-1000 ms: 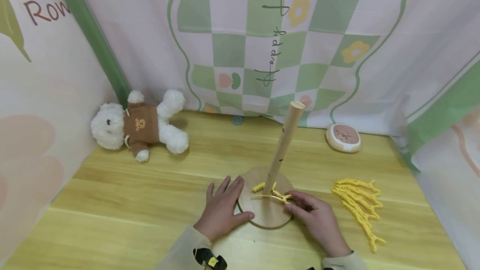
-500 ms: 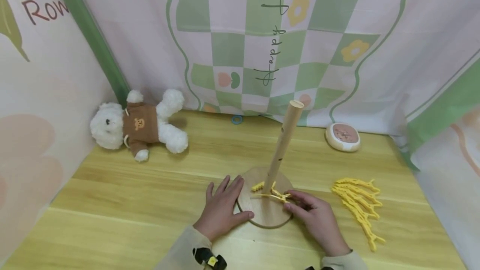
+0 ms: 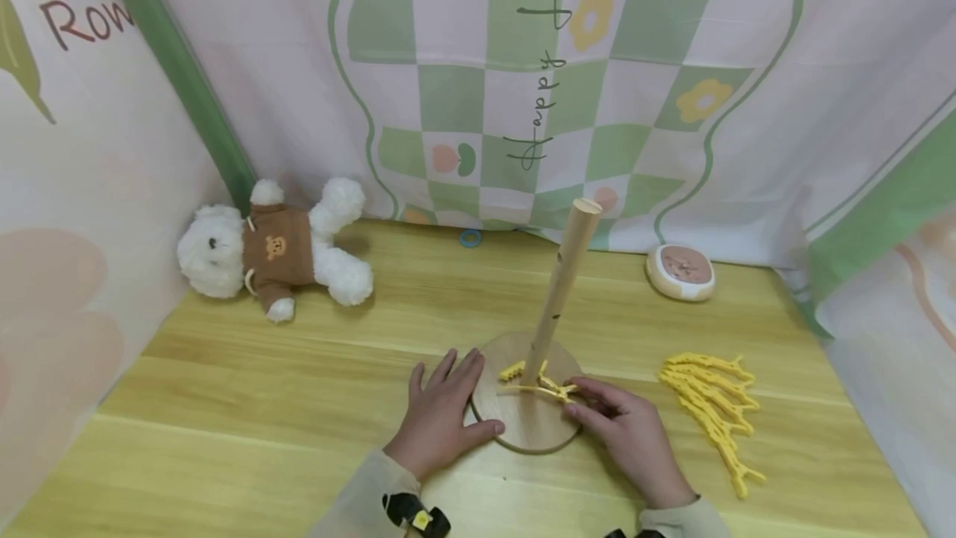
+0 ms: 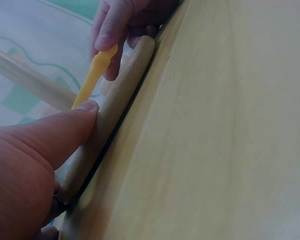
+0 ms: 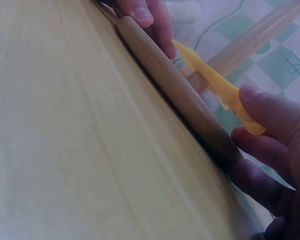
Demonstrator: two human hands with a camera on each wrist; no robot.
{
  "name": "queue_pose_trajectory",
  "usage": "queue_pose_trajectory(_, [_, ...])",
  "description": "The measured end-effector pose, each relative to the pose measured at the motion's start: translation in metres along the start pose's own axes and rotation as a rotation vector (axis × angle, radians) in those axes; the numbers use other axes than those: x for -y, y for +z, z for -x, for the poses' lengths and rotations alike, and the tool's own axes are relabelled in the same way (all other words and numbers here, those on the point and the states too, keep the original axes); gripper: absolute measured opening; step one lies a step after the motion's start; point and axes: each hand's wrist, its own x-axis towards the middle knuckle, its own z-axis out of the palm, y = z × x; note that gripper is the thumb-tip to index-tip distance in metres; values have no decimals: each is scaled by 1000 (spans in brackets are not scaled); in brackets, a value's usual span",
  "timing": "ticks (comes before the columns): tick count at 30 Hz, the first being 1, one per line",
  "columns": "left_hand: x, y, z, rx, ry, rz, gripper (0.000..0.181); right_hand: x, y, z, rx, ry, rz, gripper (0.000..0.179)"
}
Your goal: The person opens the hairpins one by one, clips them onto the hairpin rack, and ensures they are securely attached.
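Note:
A round wooden base [image 3: 538, 432] with an upright wooden post [image 3: 562, 285] stands on the table, small dark holes along the post. My left hand [image 3: 436, 422] lies against the base's left side with fingers spread straight, its thumb on the front rim. At the right side, my right hand [image 3: 631, 434] pinches the forked end of a thin yellow plastic branch [image 5: 215, 77] between thumb and fingers. That branch stretches leftward above the base, crossing in front of the post's foot in the head view. Further yellow plastic [image 3: 511, 371] shows around the foot, partly hidden by the post.
Several more yellow branches [image 3: 709, 405] lie fanned out right of the base. Toward the back are a white plush toy [image 3: 276, 251] in a brown shirt, a small blue ring [image 3: 470, 237] and a pink-and-white rounded device [image 3: 681, 272]. A printed curtain [image 3: 448, 98] hangs behind the table.
Almost nothing differs. Both hands, the base and the pinched branch hold their places, while the whole head view has shifted very slightly.

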Motion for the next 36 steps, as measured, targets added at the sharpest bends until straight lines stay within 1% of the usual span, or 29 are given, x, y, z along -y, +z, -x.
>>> queue_pose_trajectory(10, [1,0,0,3,0,-7,94,4,4,-1,-4,-34,-21,32])
queue_pose_trajectory(14, [0,1,0,3,0,-1,94,4,4,-1,-9,-25,-1,31])
queue_pose_trajectory(18, [1,1,0,0,2,-2,95,3,4,-1,-16,-36,29,31])
queue_pose_trajectory(22, [2,1,0,7,1,3,94,2,3,0,-17,-45,52,33])
queue_pose_trajectory(27, [3,1,0,13,-2,17,94,1,3,1,-25,-45,40,35])
queue_pose_trajectory(36, [3,2,-1,2,-1,18,93,0,3,1,-48,-48,34,41])
